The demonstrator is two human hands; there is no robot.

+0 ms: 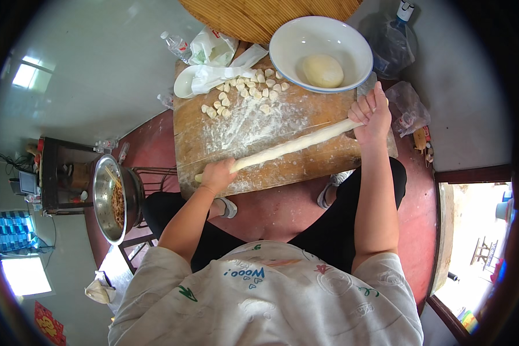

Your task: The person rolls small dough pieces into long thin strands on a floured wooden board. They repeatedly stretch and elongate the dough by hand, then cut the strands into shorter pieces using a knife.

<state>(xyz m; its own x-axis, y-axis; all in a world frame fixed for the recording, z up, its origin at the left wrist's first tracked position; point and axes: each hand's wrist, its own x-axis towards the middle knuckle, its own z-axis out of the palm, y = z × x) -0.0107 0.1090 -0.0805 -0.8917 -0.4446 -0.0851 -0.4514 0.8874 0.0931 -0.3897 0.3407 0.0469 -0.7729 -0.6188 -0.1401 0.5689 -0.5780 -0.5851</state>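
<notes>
A long rope of dough [296,145] stretches slantwise over a floured wooden board [328,108]. My left hand [217,176] is closed around its near left end, and a short tip pokes out past the fingers. The far right end is gripped in my right hand [372,113], near the board's right edge. Small cut pieces of dough [244,92] lie scattered at the back left of the board, with loose flour [251,125] in front of them. Behind my right hand stands a white blue-rimmed bowl [285,52] holding a smooth ball of dough [323,71].
A metal basin of filling [117,203] with chopsticks stands at the left. A white bowl [184,82], a plastic bag [214,46] and a plastic bottle [176,45] are at the back left. A round slatted tray [259,13] lies beyond. Bags and a large bottle [398,34] stand right.
</notes>
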